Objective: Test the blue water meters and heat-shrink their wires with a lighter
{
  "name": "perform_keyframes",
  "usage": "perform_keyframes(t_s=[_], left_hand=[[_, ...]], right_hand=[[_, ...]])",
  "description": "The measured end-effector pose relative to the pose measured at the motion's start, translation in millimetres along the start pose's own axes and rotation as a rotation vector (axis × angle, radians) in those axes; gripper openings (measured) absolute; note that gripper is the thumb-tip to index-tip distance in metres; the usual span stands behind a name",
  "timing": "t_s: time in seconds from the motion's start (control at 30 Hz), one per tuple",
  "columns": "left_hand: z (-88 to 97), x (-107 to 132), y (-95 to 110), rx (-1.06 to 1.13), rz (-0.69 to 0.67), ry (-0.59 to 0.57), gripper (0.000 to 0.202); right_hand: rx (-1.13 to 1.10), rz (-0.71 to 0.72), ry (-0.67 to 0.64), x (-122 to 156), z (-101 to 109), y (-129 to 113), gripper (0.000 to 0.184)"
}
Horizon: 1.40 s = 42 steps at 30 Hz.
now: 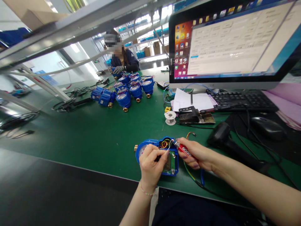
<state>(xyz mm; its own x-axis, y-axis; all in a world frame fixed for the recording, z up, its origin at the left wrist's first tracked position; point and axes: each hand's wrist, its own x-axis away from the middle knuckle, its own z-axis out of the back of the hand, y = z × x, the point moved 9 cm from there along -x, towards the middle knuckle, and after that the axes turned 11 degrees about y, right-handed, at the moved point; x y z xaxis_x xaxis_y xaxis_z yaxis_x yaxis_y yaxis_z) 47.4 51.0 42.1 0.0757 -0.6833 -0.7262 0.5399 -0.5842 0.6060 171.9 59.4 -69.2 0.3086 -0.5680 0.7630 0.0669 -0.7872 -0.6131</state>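
Left hand (150,161): thumb and fingertips pinched together on thin wires (169,145).
Right hand (202,153): fingers wrapped closed round a red-handled tool (184,149), metal tip by the wires.
Blue meter (148,143): near front edge of green table (94,135), partly under left hand; open, circuit board (173,161) showing.
White spool (170,118): beyond the meter.
Other blue meters (123,99): clustered farther back, near co-worker's gloved hand (119,69).

The head camera looks forward and down across the bench (94,135).
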Motion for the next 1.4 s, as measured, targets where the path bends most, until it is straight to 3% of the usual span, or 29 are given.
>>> perform_keyframes(t_s=[1.4], left_hand=[[-2.4,0.8,-1.7,0.011,-0.006,-0.021,0.006]], right_hand=[[-0.031,0.008,0.024,-2.8,0.5,-1.8,0.066]])
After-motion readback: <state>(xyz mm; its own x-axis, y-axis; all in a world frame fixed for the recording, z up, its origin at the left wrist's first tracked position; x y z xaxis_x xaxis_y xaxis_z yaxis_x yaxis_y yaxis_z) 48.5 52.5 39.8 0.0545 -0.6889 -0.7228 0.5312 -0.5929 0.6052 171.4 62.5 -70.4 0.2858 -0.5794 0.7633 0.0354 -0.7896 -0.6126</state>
